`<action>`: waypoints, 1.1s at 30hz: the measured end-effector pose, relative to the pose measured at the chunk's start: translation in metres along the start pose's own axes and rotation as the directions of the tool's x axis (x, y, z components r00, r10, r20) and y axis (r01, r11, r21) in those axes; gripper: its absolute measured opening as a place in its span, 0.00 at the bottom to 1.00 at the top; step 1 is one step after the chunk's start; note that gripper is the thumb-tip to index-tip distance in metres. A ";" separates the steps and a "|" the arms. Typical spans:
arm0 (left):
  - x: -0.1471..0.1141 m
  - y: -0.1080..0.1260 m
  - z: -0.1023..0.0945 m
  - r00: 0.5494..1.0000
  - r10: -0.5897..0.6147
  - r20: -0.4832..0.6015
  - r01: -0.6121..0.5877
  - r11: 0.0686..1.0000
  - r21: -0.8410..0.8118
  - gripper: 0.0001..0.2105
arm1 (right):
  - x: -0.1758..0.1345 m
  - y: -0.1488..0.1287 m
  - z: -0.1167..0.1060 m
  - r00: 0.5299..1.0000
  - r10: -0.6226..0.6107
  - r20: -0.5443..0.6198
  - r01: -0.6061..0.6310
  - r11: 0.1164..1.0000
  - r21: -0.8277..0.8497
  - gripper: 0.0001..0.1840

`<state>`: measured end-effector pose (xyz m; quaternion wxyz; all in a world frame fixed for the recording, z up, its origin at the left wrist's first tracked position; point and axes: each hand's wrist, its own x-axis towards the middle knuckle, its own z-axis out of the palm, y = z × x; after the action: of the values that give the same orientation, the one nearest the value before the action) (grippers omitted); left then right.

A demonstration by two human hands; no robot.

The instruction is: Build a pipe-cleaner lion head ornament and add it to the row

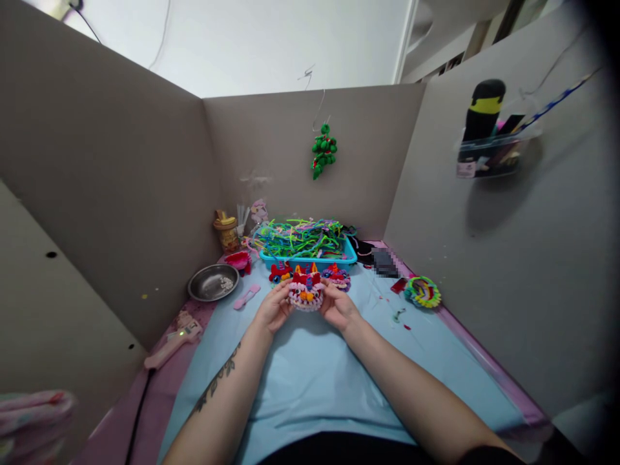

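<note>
Between my two hands I hold up a small crocheted animal head (306, 292), pink and red with an orange nose and dark eyes. My left hand (277, 306) grips its left side, fingers closed on the edge. On the other side my right hand (339, 306) pinches the right edge. Just behind it lie two similar colourful crocheted pieces, a red and blue one (279, 274) on the left and a red and purple one (338, 276) on the right. The undersides of the held piece are partly hidden by my fingers.
A blue basket (310, 263) heaped with green and blue yarn stands at the back. On the left are a metal bowl (201, 285) with white bits and a pink glue gun (169, 349). A yarn ring (423, 292) lies right. Grey panels (271, 148) surround the table.
</note>
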<state>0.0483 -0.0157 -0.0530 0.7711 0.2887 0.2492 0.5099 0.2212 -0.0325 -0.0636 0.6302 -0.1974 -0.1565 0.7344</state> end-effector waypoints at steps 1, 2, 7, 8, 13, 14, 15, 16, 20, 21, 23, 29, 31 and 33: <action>0.000 0.000 0.000 1.000 0.000 0.000 0.000 1.000 -0.002 0.10 | 0.000 0.000 0.000 1.000 0.000 -0.002 0.000 1.000 0.000 0.15; 0.000 0.000 0.000 1.000 -0.001 0.001 0.001 1.000 -0.004 0.10 | -0.001 -0.001 0.000 1.000 0.000 -0.002 0.000 1.000 0.002 0.15; 0.000 0.001 0.000 0.999 0.029 0.017 -0.029 1.000 -0.003 0.10 | -0.003 -0.003 0.003 0.999 0.037 0.031 -0.037 0.999 -0.008 0.10; 0.000 0.001 0.000 0.999 0.041 0.017 -0.041 0.999 -0.001 0.10 | -0.003 -0.004 0.004 0.998 0.056 0.032 -0.055 0.998 -0.030 0.08; -0.002 0.004 0.001 0.996 0.064 0.066 -0.065 0.998 0.025 0.12 | -0.007 -0.009 0.010 0.993 -0.113 0.032 0.117 0.955 -0.271 0.06; -0.003 0.004 0.001 0.995 0.062 0.080 -0.065 0.997 0.031 0.12 | -0.008 -0.012 0.011 0.973 -0.220 0.066 0.229 0.914 -0.336 0.06; -0.004 0.004 0.001 0.994 0.059 0.091 -0.063 0.997 0.038 0.12 | -0.009 -0.015 0.012 0.940 -0.320 0.122 0.342 0.849 -0.404 0.06; -0.004 0.004 0.001 0.994 0.053 0.099 -0.058 0.997 0.044 0.12 | -0.011 -0.018 0.013 0.898 -0.397 0.193 0.439 0.764 -0.472 0.06; -0.006 0.002 0.000 0.992 0.021 0.127 -0.030 0.997 0.076 0.12 | -0.017 -0.031 0.016 0.765 -0.432 0.477 0.634 0.381 -0.673 0.08; -0.006 0.002 0.000 0.991 0.016 0.136 -0.028 0.996 0.082 0.12 | -0.018 -0.033 0.016 0.747 -0.415 0.519 0.653 0.313 -0.690 0.08; -0.006 0.002 0.000 0.989 0.013 0.146 -0.026 0.996 0.091 0.13 | -0.020 -0.035 0.017 0.729 -0.385 0.565 0.670 0.234 -0.705 0.07; -0.008 0.003 0.003 0.990 0.013 0.138 -0.027 0.995 0.095 0.12 | -0.017 -0.034 0.013 0.724 -0.365 0.585 0.678 0.222 -0.700 0.06; -0.009 0.003 0.004 0.990 0.011 0.138 -0.025 0.995 0.097 0.12 | -0.018 -0.033 0.014 0.731 -0.368 0.574 0.673 0.253 -0.695 0.05; -0.010 0.003 0.005 0.990 0.012 0.138 -0.027 0.994 0.102 0.12 | -0.019 -0.033 0.015 0.745 -0.370 0.555 0.660 0.289 -0.694 0.04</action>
<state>0.0463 -0.0246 -0.0460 0.7654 0.3653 0.2187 0.4826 0.2453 -0.0457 -0.0333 0.6157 -0.3129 -0.6462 0.3248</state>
